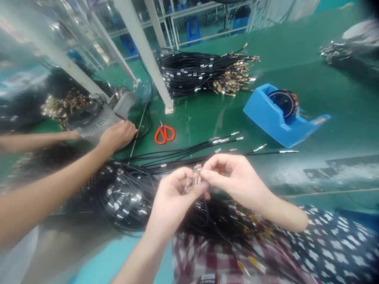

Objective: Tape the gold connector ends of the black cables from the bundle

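In front of me my left hand point(179, 193) is closed around several small shiny pieces point(194, 178), clear or silvery with orange parts. Their exact kind is too blurred to tell. My right hand point(232, 173) meets it from the right, thumb and forefinger pinching at the edge of the same pieces. Below both hands, a bundle of black cables point(219, 217) with yellow and silver ends lies across my lap. Just beyond my fingers, several black cables point(189, 150) with silver tips lie along the green table point(314, 94).
A blue tape dispenser point(266, 116) stands to the right, with orange-handled scissors point(164, 134) left of it. A large cable pile point(204, 73) lies behind, near a white post point(148, 51). At left, a co-worker's hands point(118, 136) are on a grey machine point(99, 122).
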Available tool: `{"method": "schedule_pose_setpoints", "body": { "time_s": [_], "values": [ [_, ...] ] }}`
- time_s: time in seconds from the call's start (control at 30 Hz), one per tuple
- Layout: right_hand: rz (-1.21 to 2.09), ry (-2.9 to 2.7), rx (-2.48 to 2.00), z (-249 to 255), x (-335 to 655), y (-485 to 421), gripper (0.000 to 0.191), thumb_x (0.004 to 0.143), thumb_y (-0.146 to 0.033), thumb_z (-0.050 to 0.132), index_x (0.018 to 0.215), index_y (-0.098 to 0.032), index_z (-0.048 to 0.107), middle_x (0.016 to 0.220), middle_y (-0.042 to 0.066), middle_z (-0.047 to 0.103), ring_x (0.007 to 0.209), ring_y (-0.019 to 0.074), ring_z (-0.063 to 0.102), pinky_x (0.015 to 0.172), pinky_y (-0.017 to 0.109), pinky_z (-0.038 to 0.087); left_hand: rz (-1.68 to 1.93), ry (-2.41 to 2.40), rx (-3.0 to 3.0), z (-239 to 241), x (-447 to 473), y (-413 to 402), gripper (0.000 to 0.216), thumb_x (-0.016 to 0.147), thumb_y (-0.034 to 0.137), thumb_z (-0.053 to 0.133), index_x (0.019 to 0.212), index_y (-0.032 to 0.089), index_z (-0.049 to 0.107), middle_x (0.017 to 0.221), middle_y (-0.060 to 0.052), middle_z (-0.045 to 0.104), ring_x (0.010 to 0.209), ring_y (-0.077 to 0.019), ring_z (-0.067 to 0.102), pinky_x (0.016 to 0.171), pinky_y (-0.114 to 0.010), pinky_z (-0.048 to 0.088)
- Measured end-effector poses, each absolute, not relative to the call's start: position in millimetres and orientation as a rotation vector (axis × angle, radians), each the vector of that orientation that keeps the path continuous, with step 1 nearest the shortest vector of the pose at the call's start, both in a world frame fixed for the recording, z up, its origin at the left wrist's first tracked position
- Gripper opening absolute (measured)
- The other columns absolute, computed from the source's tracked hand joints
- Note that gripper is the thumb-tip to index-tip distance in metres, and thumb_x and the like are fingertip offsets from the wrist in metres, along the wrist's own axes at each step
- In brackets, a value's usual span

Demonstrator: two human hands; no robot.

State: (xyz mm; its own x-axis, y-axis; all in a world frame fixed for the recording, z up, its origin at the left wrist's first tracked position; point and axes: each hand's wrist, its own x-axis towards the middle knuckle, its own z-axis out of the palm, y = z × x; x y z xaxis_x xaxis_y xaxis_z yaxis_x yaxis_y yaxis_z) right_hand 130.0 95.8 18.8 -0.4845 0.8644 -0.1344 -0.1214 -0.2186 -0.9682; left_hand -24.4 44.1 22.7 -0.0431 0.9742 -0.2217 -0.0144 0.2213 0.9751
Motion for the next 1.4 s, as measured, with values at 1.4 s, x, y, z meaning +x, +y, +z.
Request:
{"method": "schedule_pose_setpoints", "body": {
  "time_s": [1.4],
  "values": [
    [1.873,-1.238,-0.815,16.3,118.2,99.6,0.028,0.071,-0.04,0.081,0.068,-0.015,0.068,0.062,0.001,0.066,0.061,0.0146,0.063,0.068,0.032,0.053,1.106,1.271,0.893,24.0,-33.2,44.1,0.014,0.082,0.026,0.071,0.074,0.015,0.067,0.059,-0.004,0.072,0.041,-0.0043,0.029,0.041,-0.021,0.016]
  ]
}}
